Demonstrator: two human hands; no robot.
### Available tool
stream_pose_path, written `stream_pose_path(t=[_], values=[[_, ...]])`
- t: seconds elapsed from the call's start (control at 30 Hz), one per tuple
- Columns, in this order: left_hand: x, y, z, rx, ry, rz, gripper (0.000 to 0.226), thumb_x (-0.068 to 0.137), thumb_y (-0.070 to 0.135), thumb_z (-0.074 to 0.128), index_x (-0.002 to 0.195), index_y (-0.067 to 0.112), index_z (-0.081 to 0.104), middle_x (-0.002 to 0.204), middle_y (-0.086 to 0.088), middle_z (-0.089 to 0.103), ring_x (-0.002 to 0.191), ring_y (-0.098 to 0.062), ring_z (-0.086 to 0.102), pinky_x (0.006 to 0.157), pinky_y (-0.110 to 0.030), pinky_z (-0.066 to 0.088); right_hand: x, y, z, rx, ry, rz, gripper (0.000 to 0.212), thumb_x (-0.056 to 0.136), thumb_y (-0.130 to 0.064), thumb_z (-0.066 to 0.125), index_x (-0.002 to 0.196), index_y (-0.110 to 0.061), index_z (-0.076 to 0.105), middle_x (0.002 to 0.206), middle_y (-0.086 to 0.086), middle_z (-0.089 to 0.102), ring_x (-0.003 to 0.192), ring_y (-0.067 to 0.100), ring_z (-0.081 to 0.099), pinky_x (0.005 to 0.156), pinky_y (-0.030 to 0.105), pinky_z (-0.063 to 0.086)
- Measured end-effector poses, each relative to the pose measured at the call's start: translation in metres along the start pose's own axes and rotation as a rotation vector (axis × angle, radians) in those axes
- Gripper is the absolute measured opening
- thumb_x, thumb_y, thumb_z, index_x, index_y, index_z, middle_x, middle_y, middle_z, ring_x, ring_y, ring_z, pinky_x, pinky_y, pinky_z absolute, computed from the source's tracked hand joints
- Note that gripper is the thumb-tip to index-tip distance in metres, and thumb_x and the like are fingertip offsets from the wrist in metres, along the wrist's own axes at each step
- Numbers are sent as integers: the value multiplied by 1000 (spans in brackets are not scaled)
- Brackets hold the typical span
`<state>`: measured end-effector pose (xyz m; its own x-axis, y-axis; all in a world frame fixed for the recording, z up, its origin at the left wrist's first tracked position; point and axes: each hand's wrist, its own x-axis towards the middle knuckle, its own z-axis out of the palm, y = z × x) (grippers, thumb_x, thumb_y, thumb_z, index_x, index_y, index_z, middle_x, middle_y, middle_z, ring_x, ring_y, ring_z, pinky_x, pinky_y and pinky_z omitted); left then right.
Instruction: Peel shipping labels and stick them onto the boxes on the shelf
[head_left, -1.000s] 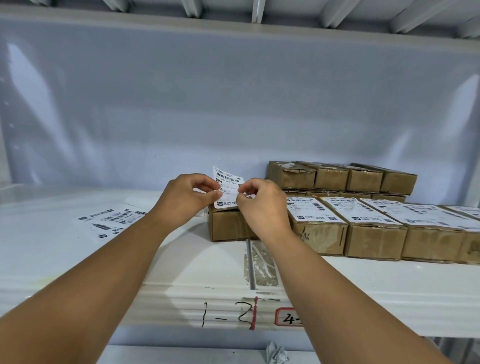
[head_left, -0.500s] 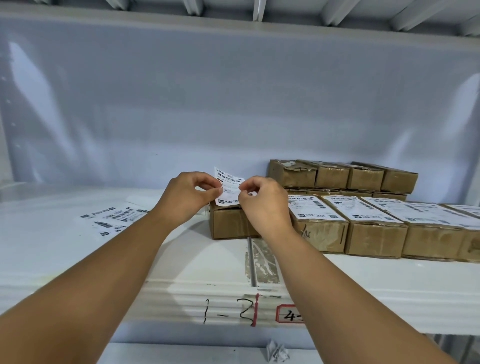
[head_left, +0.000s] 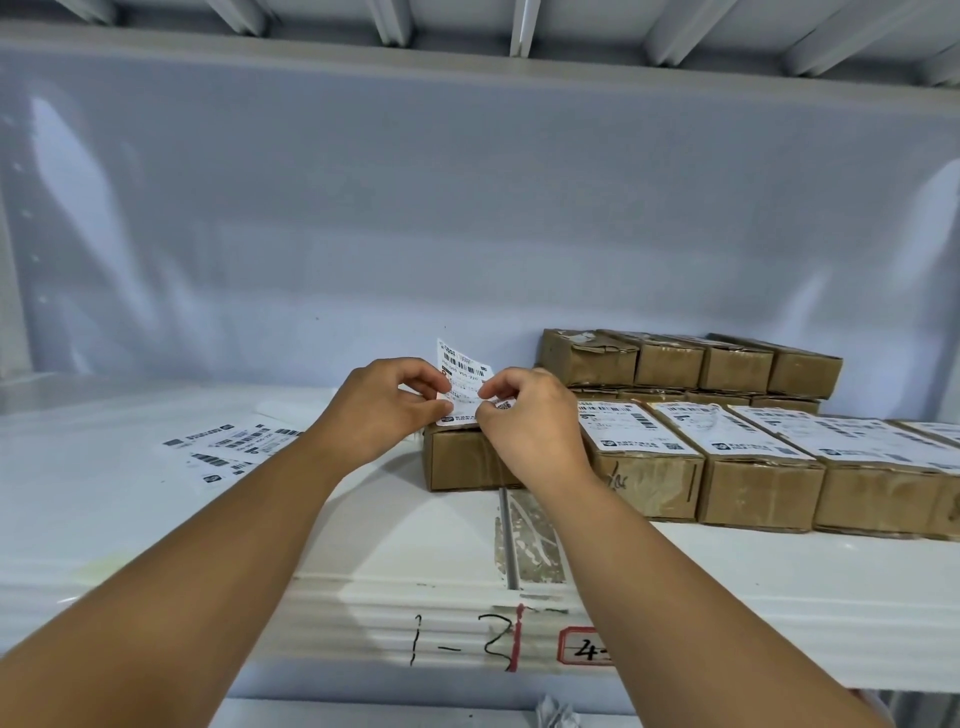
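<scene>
Leaning label (head_left: 465, 366), long axis near-upright.

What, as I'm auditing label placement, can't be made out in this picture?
Head view:
- Leftmost box top: hidden by the left hand, right hand and the label they pinch; backing removal unclear.
- Label print: too small.
- Red shelf tag: partly covered by the right forearm.
- Rightmost front-row box: cut by the right edge.
- Loose labels, left: blurred.

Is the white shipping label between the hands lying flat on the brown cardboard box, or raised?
Raised: left hand and right hand pinch the white shipping label, its top above the brown cardboard box.
</scene>
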<state>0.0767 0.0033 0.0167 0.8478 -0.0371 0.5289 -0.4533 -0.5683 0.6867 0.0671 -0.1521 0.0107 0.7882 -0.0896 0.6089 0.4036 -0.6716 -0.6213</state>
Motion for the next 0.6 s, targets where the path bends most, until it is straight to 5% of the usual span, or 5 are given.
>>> stream_pose_path(t=[0.23,0.47,0.6], values=[[-2,1,-1,22,-39,50,7,81,17,72,86,21,70,85,6,69,72,4,61,60,1,37,-1,-1,1,-37,-16,-15,11,80,-20,62,84,-27,68,104,-3,60,96,18,59,88,34,48],[0,-4,-3,177,-37,86,7,85,29,66,86,30,74,91,22,67,96,0,54,73,-4,32,-2,-2,2,-21,-31,51,18,79,-21,56,77,-22,73,86,-2,71,94,24,60,82,30,49],[5,-11,0,240,-29,142,10,86,33,65,89,34,74,94,16,66,104,-10,49,81,-22,35,-2,-1,3,-13,-31,66,19,80,-22,55,78,-22,74,87,-1,71,95,25,59,83,31,49]])
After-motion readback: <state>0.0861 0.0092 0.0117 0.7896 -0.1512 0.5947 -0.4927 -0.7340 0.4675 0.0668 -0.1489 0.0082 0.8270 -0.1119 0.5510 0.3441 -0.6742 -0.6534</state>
